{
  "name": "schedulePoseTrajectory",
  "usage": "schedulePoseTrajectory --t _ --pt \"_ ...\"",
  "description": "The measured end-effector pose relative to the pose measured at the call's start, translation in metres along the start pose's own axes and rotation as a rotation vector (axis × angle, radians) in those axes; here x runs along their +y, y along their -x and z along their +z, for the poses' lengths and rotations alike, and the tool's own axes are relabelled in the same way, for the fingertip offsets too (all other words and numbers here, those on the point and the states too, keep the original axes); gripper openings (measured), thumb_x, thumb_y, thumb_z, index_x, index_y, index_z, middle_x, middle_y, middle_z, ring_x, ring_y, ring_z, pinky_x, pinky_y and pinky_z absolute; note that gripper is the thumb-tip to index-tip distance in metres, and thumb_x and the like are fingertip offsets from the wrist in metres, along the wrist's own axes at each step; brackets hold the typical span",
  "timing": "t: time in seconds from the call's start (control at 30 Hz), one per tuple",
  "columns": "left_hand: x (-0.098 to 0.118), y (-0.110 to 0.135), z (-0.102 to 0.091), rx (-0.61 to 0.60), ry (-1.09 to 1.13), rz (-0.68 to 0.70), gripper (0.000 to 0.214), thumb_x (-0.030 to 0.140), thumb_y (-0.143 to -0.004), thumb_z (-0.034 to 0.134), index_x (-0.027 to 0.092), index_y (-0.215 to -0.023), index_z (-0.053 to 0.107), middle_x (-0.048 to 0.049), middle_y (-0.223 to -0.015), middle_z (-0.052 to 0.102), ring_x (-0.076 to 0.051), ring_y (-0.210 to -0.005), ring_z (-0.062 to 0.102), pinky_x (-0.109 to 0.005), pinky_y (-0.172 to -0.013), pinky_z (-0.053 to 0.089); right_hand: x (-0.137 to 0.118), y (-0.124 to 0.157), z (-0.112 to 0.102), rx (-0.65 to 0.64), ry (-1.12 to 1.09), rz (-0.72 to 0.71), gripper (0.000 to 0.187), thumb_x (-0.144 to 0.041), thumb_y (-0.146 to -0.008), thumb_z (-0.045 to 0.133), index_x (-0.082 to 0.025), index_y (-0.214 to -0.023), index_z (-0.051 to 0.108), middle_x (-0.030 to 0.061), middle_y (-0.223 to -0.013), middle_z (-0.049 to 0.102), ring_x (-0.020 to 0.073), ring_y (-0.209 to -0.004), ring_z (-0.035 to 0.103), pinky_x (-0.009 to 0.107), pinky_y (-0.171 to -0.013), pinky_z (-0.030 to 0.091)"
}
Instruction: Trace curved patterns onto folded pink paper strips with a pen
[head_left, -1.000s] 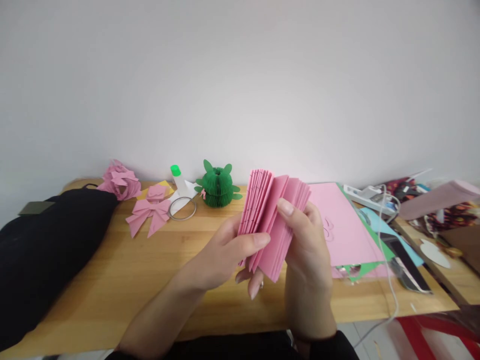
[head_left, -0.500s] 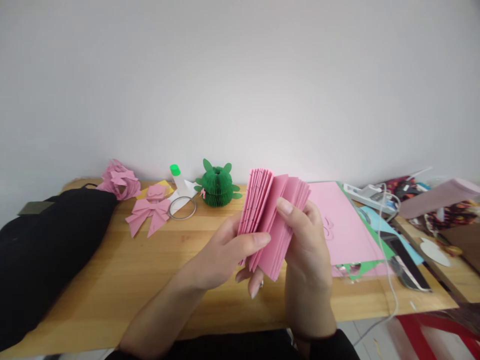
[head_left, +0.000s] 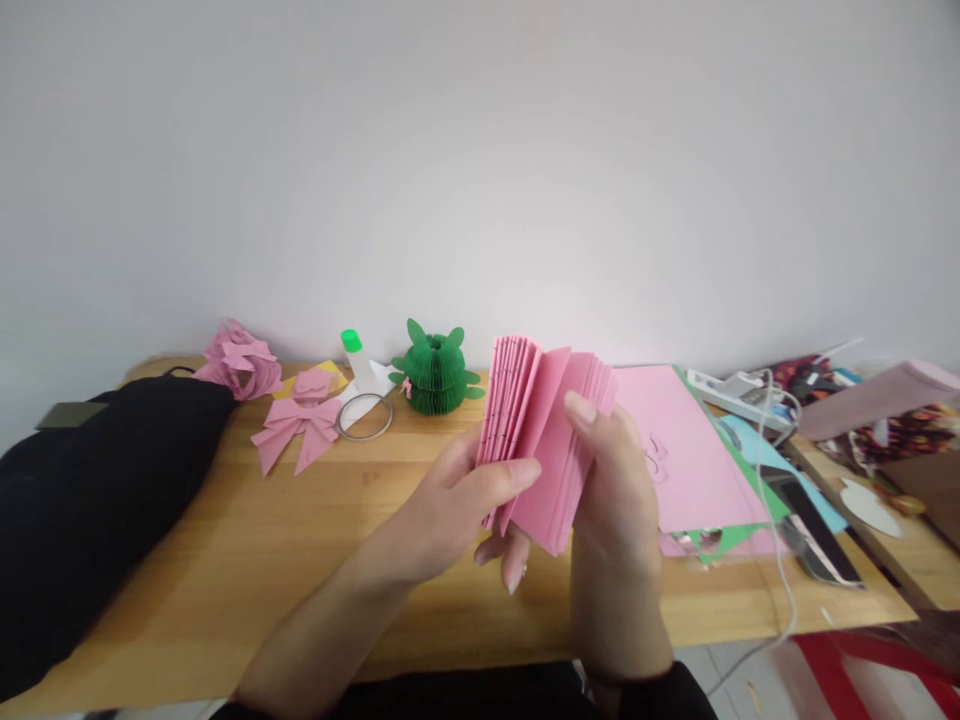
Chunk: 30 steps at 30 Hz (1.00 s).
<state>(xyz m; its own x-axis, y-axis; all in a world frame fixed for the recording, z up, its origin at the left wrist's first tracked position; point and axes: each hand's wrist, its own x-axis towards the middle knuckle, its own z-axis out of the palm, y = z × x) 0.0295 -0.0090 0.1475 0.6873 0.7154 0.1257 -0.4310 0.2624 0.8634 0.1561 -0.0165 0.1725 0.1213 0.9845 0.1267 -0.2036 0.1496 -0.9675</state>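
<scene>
Both my hands hold a thick stack of folded pink paper leaves (head_left: pixel 551 440) upright above the wooden table (head_left: pixel 247 540). My left hand (head_left: pixel 465 505) grips the left part of the stack, thumb across its front. Wrapped round the right part from behind is my right hand (head_left: pixel 619 480), its thumb on the top edge. The leaves fan apart in a V between the two halves.
A black bag (head_left: pixel 82 500) lies at the left. Behind it sit pink paper bows (head_left: pixel 296 425), a pink paper flower (head_left: pixel 240 360), a green-capped glue bottle (head_left: pixel 356 362), a metal ring (head_left: pixel 364 417) and a green honeycomb paper shape (head_left: pixel 435 372). Pink and green sheets (head_left: pixel 686 455), a power strip (head_left: pixel 739 392) and a cable lie at the right.
The stack has shifted slightly left and down, and my right thumb has slid a little along its top edge. Nothing else has moved.
</scene>
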Motion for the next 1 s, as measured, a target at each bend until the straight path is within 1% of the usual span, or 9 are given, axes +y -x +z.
schedulePoseTrajectory --t 0.1,0.23,0.37,0.47,0.53,0.63,0.8,0.9,1.0 --pt "-0.0003 0.0007 0.0011 0.022 0.016 -0.004 0.021 0.037 -0.088 0.055 0.018 -0.079 0.050 0.0063 -0.052 0.058 -0.006 -0.033 0.052 -0.014 -0.031 0.028 0.0036 -0.0005 0.0023 0.015 -0.056 0.028 0.030 -0.050 -0.075 0.074 -0.024 -0.071 0.060 0.0033 -0.069 0.067 0.0256 -0.067 0.070 0.038 -0.056 0.059" --pt "-0.0007 0.0010 0.0002 0.015 0.017 -0.016 0.025 0.040 -0.087 0.058 0.019 -0.076 0.049 0.0074 -0.049 0.054 -0.008 -0.034 0.054 -0.015 -0.030 0.028 0.0031 -0.0002 0.0019 0.009 -0.063 0.043 0.029 -0.049 -0.075 0.075 -0.024 -0.072 0.060 0.0033 -0.068 0.067 0.0247 -0.066 0.070 0.037 -0.055 0.060" --pt "-0.0006 0.0005 0.0002 -0.006 0.003 -0.001 0.021 0.036 -0.089 0.056 0.020 -0.076 0.049 0.0084 -0.045 0.052 -0.006 -0.032 0.047 -0.015 -0.031 0.028 0.0034 0.0006 0.0002 -0.011 -0.070 0.060 0.028 -0.048 -0.076 0.074 -0.024 -0.074 0.061 0.0029 -0.069 0.068 0.0229 -0.062 0.068 0.036 -0.052 0.060" --pt "-0.0009 0.0007 0.0011 -0.001 0.006 0.013 0.017 0.034 -0.090 0.056 0.021 -0.082 0.050 0.0090 -0.045 0.053 -0.006 -0.031 0.044 -0.015 -0.032 0.029 0.0052 0.0008 -0.0009 -0.016 -0.068 0.079 0.027 -0.049 -0.077 0.073 -0.025 -0.077 0.061 0.0024 -0.069 0.068 0.0218 -0.059 0.067 0.034 -0.048 0.058" --pt "-0.0009 0.0010 0.0016 0.005 0.018 0.005 0.016 0.035 -0.089 0.059 0.021 -0.089 0.051 0.0098 -0.046 0.053 -0.006 -0.031 0.045 -0.015 -0.032 0.029 0.0057 0.0008 -0.0012 -0.007 -0.082 0.093 0.027 -0.048 -0.077 0.074 -0.025 -0.078 0.061 0.0019 -0.069 0.067 0.0208 -0.057 0.066 0.032 -0.045 0.055" --pt "0.0003 0.0014 0.0027 -0.005 0.023 -0.023 0.022 0.039 -0.088 0.063 0.022 -0.095 0.050 0.0109 -0.048 0.051 -0.007 -0.032 0.048 -0.015 -0.032 0.029 0.0045 0.0011 -0.0010 0.009 -0.112 0.136 0.029 -0.047 -0.074 0.077 -0.024 -0.077 0.061 0.0012 -0.067 0.066 0.0194 -0.055 0.064 0.031 -0.043 0.053" --pt "0.0036 0.0017 0.0061 0.001 0.008 -0.042 0.018 0.035 -0.089 0.061 0.021 -0.093 0.051 0.0105 -0.053 0.054 -0.004 -0.034 0.049 -0.012 -0.034 0.031 0.0020 0.0030 -0.0011 0.075 -0.140 0.130 0.032 -0.046 -0.070 0.081 -0.022 -0.071 0.060 -0.0007 -0.061 0.061 0.0163 -0.051 0.060 0.029 -0.044 0.053" --pt "0.0038 0.0018 0.0080 -0.010 0.048 -0.027 0.016 0.032 -0.089 0.061 0.021 -0.097 0.052 0.0110 -0.055 0.054 -0.003 -0.033 0.047 -0.012 -0.033 0.029 0.0023 0.0047 -0.0032 0.008 -0.161 0.143 0.028 -0.046 -0.075 0.076 -0.022 -0.074 0.061 -0.0002 -0.063 0.062 0.0155 -0.047 0.058 0.028 -0.039 0.051" --pt "0.0040 0.0018 0.0095 -0.007 0.108 -0.016 0.019 0.027 -0.089 0.062 0.022 -0.103 0.051 0.0108 -0.060 0.055 -0.003 -0.035 0.048 -0.012 -0.033 0.030 0.0029 0.0056 -0.0056 -0.069 -0.136 0.133 0.025 -0.047 -0.083 0.068 -0.024 -0.080 0.059 0.0003 -0.067 0.063 0.0156 -0.047 0.059 0.029 -0.039 0.051"
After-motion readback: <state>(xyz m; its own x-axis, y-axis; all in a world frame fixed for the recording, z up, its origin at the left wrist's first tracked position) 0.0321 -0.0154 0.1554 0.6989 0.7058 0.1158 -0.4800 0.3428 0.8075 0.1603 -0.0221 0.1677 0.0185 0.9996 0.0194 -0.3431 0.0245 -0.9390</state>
